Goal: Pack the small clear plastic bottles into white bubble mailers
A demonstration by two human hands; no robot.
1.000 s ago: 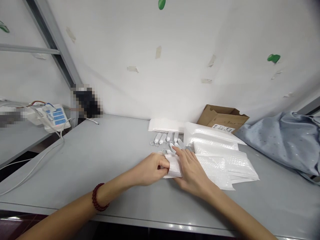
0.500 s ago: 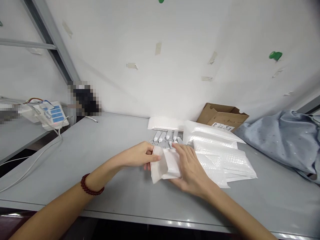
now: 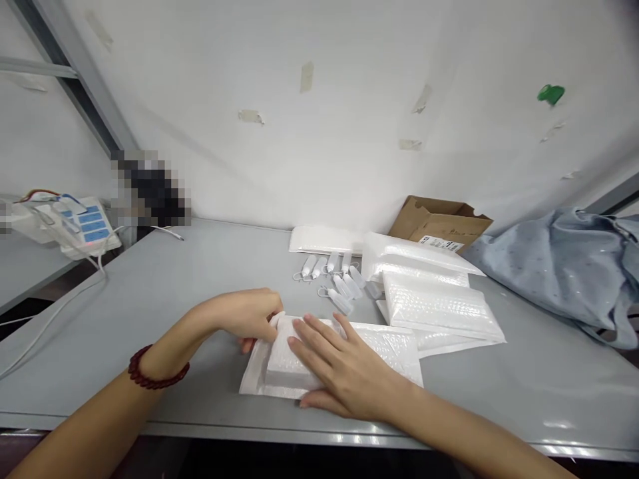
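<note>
A white bubble envelope point(image 3: 394, 342) lies on the grey table near its front edge, with a boxy bulge in its left part. My left hand point(image 3: 254, 316) pinches the envelope's upper left corner, fingers partly hidden behind it. Spread across the bulge, my right hand point(image 3: 339, 366) lies flat on top of the envelope. Just beyond are several small white bottle-like pieces with loops point(image 3: 341, 303). More white bubble envelopes point(image 3: 442, 299) overlap to the right, and another flat white one point(image 3: 324, 239) lies by the wall.
An open cardboard box point(image 3: 439, 223) stands against the wall at the back right. Beside it is a light blue cloth bag point(image 3: 554, 266). A power strip with cables point(image 3: 92, 226) is at the left, near a pixelated dark object point(image 3: 154, 193). The table edge point(image 3: 279, 436) runs along the front.
The envelope has come left and nearer the front edge, now lying flatter. My right hand has opened flat over it; my left hand has moved left with the corner. The camera view has shifted slightly.
</note>
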